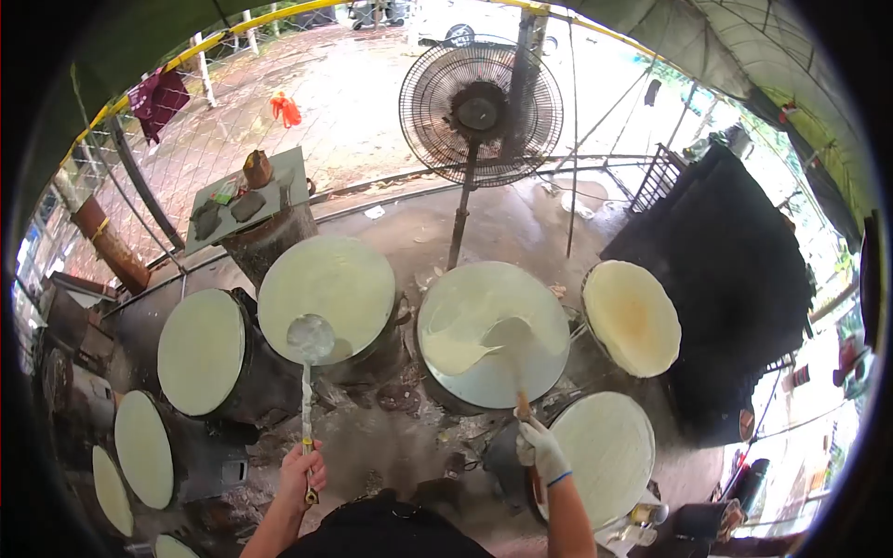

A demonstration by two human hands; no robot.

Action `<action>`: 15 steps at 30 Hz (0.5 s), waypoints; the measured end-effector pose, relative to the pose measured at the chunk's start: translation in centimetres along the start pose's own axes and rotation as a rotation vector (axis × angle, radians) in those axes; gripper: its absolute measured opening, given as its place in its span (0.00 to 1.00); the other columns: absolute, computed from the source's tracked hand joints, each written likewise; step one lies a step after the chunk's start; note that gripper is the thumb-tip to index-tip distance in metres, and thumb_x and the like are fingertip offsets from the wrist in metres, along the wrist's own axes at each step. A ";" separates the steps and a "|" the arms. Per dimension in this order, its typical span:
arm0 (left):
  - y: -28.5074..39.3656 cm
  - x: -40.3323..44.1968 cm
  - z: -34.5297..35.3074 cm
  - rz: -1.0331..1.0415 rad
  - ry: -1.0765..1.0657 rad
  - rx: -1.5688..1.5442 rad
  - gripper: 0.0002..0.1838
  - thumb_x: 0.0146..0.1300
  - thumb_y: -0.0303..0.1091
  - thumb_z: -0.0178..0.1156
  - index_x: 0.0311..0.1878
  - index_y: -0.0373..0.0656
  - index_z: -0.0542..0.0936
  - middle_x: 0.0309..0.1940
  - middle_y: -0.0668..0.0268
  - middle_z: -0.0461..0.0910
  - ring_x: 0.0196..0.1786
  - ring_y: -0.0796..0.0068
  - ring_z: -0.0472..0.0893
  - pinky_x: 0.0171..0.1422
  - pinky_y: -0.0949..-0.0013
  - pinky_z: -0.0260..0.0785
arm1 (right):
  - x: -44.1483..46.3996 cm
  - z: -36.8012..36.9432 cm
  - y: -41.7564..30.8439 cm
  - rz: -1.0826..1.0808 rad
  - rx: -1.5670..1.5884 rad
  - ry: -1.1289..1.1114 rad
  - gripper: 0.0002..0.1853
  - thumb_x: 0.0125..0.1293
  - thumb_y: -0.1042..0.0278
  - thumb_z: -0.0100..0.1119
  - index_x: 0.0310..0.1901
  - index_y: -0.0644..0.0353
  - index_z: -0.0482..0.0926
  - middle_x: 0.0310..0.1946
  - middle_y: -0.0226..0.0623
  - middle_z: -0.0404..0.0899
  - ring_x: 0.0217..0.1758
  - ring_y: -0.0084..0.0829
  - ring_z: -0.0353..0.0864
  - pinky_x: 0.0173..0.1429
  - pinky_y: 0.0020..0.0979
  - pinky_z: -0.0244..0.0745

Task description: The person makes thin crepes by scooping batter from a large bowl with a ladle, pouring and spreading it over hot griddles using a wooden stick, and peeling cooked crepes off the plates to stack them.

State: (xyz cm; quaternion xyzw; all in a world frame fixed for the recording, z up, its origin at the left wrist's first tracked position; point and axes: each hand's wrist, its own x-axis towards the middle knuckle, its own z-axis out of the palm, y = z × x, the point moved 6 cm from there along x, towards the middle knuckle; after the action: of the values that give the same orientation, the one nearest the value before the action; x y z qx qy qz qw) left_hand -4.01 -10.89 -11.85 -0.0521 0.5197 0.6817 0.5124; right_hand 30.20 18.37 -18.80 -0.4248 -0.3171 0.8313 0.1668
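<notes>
My bare left hand (303,470) is wrapped round the long handle of a ladle (311,338). The ladle's round, batter-coated bowl is over a round griddle (326,279) covered with pale batter. A white glove covers my right hand (542,450), closed on the wooden handle of a spatula (514,348) whose blade is blurred by motion. That blade is at the middle griddle (465,381), where a sheet of pale batter (460,316) lies over the upper and left part, with a ragged edge. Right of it, a round flatbread (633,321) has a browned centre.
More batter-covered griddles stand at the lower right (600,456) and left (200,353). A pedestal fan (479,112) rises behind the middle griddle. Black sheeting (726,279) covers a pile at right. A board (279,191) with stones rests on a stump. Glass jars (646,514) sit lower right.
</notes>
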 end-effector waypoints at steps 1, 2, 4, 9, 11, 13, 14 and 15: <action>0.7 -0.1 -1.0 -0.016 -0.036 -0.011 0.12 0.66 0.25 0.49 0.52 0.41 0.69 0.20 0.67 0.65 0.14 0.79 0.63 0.15 0.73 0.55 | -0.5 2.8 2.0 -0.070 0.092 0.050 0.19 0.72 0.61 0.51 0.61 0.54 0.70 0.20 0.22 0.65 0.15 0.15 0.60 0.18 0.20 0.56; 1.3 -0.3 -1.9 -0.033 -0.071 -0.023 0.12 0.66 0.25 0.49 0.52 0.42 0.69 0.20 0.67 0.64 0.14 0.79 0.62 0.15 0.73 0.55 | -0.7 5.6 3.9 -0.139 0.184 0.100 0.18 0.72 0.60 0.51 0.61 0.54 0.70 0.20 0.22 0.65 0.15 0.15 0.61 0.19 0.21 0.57; 2.3 -0.8 -4.2 -0.071 -0.120 -0.013 0.13 0.67 0.25 0.48 0.54 0.43 0.68 0.20 0.67 0.64 0.13 0.78 0.61 0.15 0.73 0.54 | 3.0 10.5 8.0 -0.079 -0.020 0.185 0.16 0.72 0.57 0.50 0.57 0.54 0.73 0.22 0.23 0.69 0.19 0.19 0.67 0.23 0.23 0.64; 5.0 -2.0 -8.3 -0.125 -0.154 0.046 0.14 0.66 0.25 0.47 0.54 0.45 0.68 0.19 0.67 0.62 0.12 0.79 0.60 0.14 0.73 0.52 | 11.4 19.6 10.1 -0.181 -0.048 0.207 0.19 0.70 0.56 0.53 0.55 0.61 0.76 0.32 0.30 0.78 0.26 0.21 0.74 0.32 0.24 0.70; 5.6 -2.7 -10.0 -0.139 -0.171 0.012 0.13 0.65 0.25 0.48 0.52 0.45 0.68 0.19 0.67 0.62 0.12 0.78 0.60 0.14 0.72 0.53 | 9.8 20.7 9.2 -0.316 -0.118 0.454 0.20 0.70 0.57 0.52 0.56 0.63 0.75 0.32 0.30 0.78 0.26 0.20 0.74 0.32 0.25 0.70; 5.8 -2.8 -11.5 -0.157 -0.186 -0.046 0.12 0.64 0.25 0.48 0.51 0.46 0.68 0.19 0.66 0.62 0.12 0.77 0.60 0.14 0.71 0.53 | 12.1 18.1 15.5 -0.515 -0.149 0.738 0.20 0.70 0.57 0.51 0.56 0.63 0.75 0.30 0.30 0.77 0.25 0.20 0.73 0.31 0.25 0.69; 5.7 -3.1 -12.3 -0.175 -0.186 -0.078 0.11 0.64 0.26 0.49 0.50 0.46 0.68 0.19 0.66 0.62 0.11 0.76 0.60 0.14 0.70 0.53 | 12.9 17.8 17.9 -0.615 -0.161 0.879 0.20 0.70 0.57 0.50 0.56 0.63 0.75 0.29 0.30 0.77 0.25 0.19 0.72 0.30 0.25 0.69; 5.6 -3.2 -13.0 -0.197 -0.185 -0.108 0.11 0.63 0.26 0.49 0.49 0.46 0.68 0.19 0.66 0.62 0.11 0.76 0.60 0.14 0.70 0.53 | 12.9 20.0 19.1 -0.392 -0.009 0.777 0.19 0.71 0.58 0.49 0.54 0.64 0.75 0.28 0.29 0.74 0.26 0.21 0.72 0.32 0.27 0.69</action>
State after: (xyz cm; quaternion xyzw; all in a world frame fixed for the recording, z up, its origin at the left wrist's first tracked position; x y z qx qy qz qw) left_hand -12.75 -22.49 -12.14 -0.0673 0.4250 0.6570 0.6191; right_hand 6.25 3.49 -30.54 -0.6385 -0.3092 0.5611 0.4266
